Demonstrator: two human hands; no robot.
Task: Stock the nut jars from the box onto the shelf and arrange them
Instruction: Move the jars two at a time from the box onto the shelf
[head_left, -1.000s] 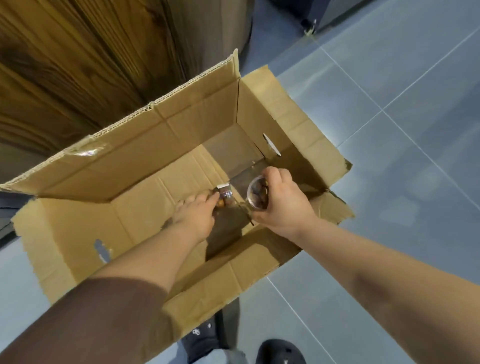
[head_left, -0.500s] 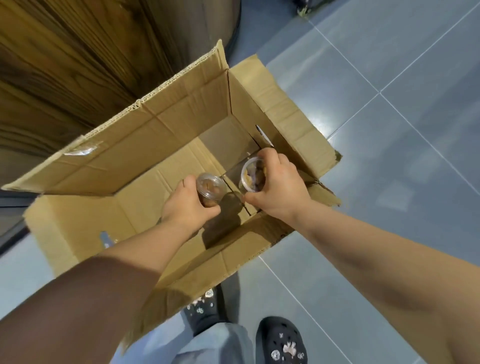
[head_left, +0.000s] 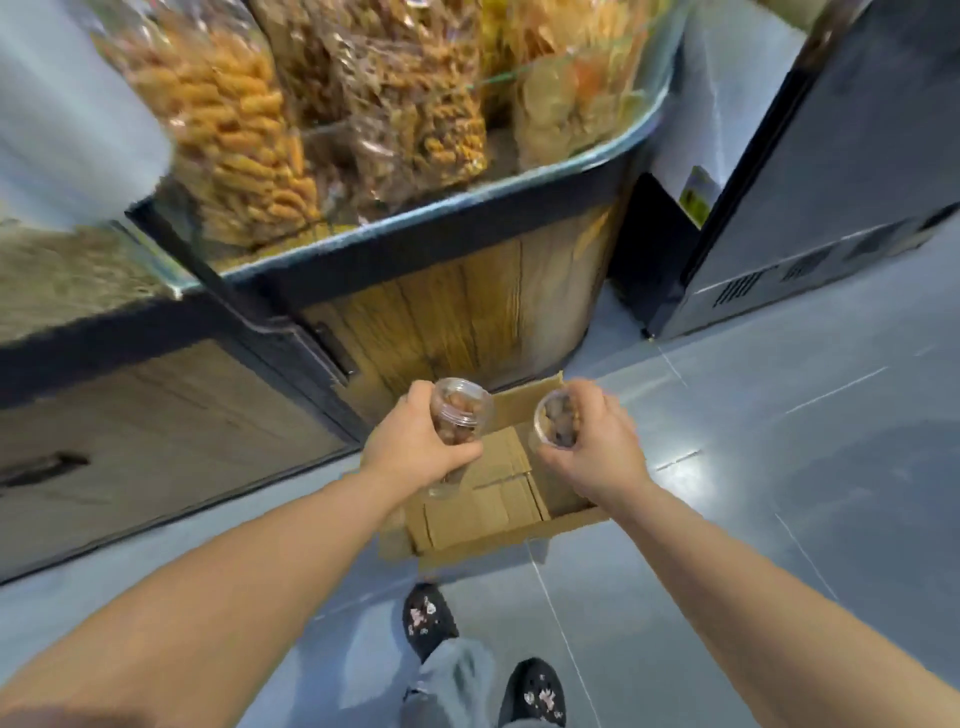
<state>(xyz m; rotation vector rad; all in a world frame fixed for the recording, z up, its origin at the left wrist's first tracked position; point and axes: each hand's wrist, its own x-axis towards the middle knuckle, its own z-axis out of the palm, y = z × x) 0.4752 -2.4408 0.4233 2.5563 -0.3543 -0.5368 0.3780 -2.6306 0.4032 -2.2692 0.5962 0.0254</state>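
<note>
Head view: we held nut jar (head_left: 461, 415) in left hand (head_left: 415, 447), second jar (head_left: 557, 422) in right hand (head_left: 592, 441), fingers wrapped round each above box (head_left: 483, 514); risk: smooth jars slipping.

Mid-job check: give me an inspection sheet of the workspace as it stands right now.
Surface: grey tiled floor; glass-edged shelf above a wood-panelled counter.
Job's things: two clear nut jars, left jar and right jar, both held above the open cardboard box; no jars seen in the visible part of the box.
Clutter: snack bags crowd the shelf.
Grippers: left hand and right hand each wrapped around a jar.
Cables: nothing seen.
Surroundings: dark cabinet at right; the person's shoes below.
</note>
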